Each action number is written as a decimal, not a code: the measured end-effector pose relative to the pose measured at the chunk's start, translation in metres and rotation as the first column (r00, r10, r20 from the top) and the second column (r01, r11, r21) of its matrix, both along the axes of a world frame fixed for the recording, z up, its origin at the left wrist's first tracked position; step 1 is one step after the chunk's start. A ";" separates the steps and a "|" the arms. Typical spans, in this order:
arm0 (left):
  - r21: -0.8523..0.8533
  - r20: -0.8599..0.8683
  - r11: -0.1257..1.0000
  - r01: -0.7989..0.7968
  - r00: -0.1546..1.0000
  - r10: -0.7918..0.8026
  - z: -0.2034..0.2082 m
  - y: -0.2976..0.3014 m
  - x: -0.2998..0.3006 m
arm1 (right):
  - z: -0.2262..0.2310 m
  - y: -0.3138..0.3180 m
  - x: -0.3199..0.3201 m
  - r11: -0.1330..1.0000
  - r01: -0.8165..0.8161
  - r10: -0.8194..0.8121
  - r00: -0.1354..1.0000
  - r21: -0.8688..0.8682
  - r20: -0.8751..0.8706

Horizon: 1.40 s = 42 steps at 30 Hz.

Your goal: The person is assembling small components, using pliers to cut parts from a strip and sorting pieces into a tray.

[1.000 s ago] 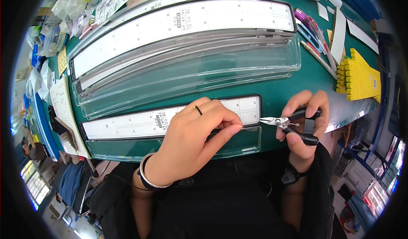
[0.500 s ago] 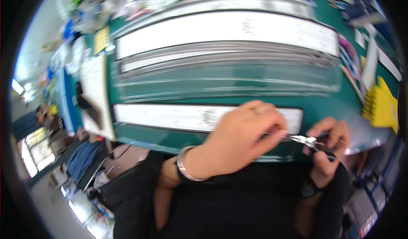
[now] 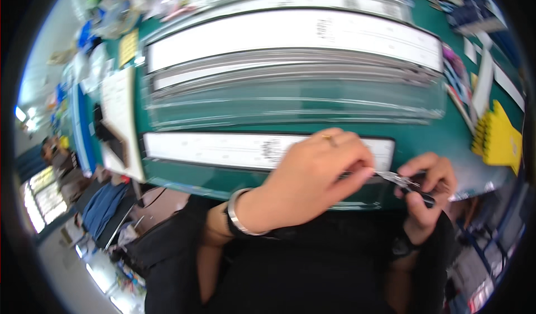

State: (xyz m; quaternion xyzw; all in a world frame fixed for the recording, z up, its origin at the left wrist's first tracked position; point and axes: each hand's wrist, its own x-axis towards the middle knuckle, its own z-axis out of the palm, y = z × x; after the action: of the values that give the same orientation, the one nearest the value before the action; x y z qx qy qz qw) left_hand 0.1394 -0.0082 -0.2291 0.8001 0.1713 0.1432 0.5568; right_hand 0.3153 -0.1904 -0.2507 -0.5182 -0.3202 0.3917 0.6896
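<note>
My right hand (image 3: 429, 194) is wrapped round a pair of small pliers with black handles and bright metal jaws (image 3: 393, 178). The jaws point left toward the fingertips of my left hand (image 3: 318, 177). Those fingers are pinched together, with a sliver of something dark between them that I cannot make out. The pliers' tip meets or nearly meets the left fingertips; contact is unclear. Just behind my left hand lies a long white strip with a black border (image 3: 218, 150), partly covered by that hand.
Farther back on the green table (image 3: 413, 138) lie longer white strips (image 3: 251, 37) and clear plastic sleeves or trays (image 3: 290, 106). A yellow spiral notebook (image 3: 502, 138) lies at right. White board (image 3: 120, 113) and a dark object (image 3: 110, 138) are at left.
The whole view has shifted slightly. The pliers' handles look closer together in my right hand than before. My left hand keeps its pinch in nearly the same place.
</note>
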 end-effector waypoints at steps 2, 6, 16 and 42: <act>-0.046 -0.041 0.999 -0.006 0.999 0.004 0.002 0.003 -0.002 | 0.000 0.007 0.000 1.000 -0.005 0.005 1.000 0.017 0.008; -0.046 -0.044 0.999 0.018 0.999 -0.020 0.002 0.005 -0.001 | -0.001 0.002 0.000 0.998 0.052 -0.051 0.997 0.028 -0.052; -0.042 -0.033 0.999 0.017 0.999 -0.019 0.000 -0.002 0.004 | 0.003 0.002 0.004 1.000 -0.016 0.016 0.999 0.002 0.032; 0.671 -0.407 0.615 0.413 0.899 -0.160 0.000 -0.018 -0.021 | 0.000 0.005 0.026 0.996 -0.075 0.056 0.931 0.039 0.360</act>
State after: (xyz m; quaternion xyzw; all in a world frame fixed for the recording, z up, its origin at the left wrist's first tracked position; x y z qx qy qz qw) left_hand 0.1180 -0.0265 -0.2288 0.9851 0.0501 -0.0179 0.1634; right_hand 0.3415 -0.1856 -0.2503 -0.5520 -0.4677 0.3050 0.6193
